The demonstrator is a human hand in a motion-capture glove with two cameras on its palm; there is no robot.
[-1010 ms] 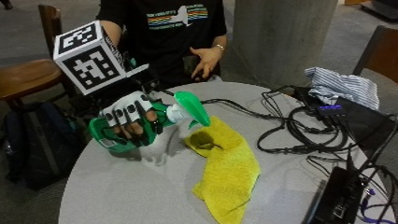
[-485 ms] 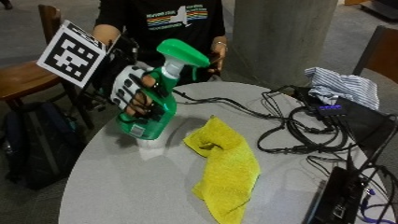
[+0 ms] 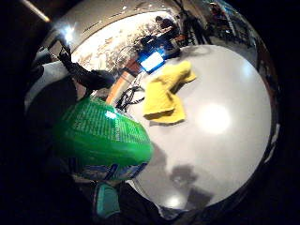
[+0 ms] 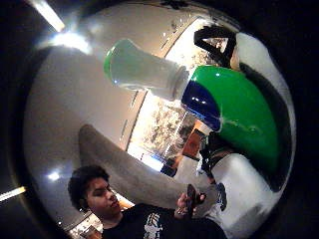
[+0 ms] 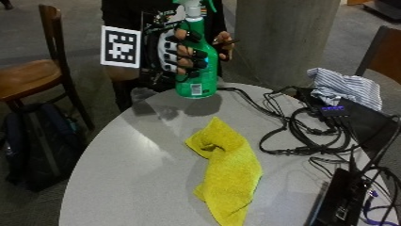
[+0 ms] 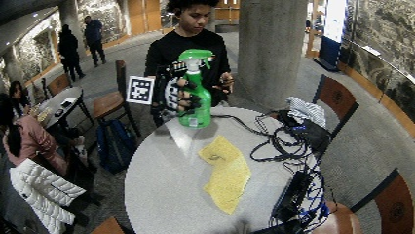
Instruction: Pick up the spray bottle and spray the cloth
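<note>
Above the table (image 5: pixel 125 155), gloved hands (image 5: pixel 179 54) grip the spray bottle (image 5: pixel 196 66); only outside views show its upright stance.

Spray bottle (image 5: pixel 196 56) label print unreadable; no legible text.

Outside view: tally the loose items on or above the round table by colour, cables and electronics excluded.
Green: 1, the spray bottle, gripped off the table by the gloved right hand
Yellow: 1, the cloth
Blue-and-white striped: 1, the crumpled fabric
Total: 3
</note>
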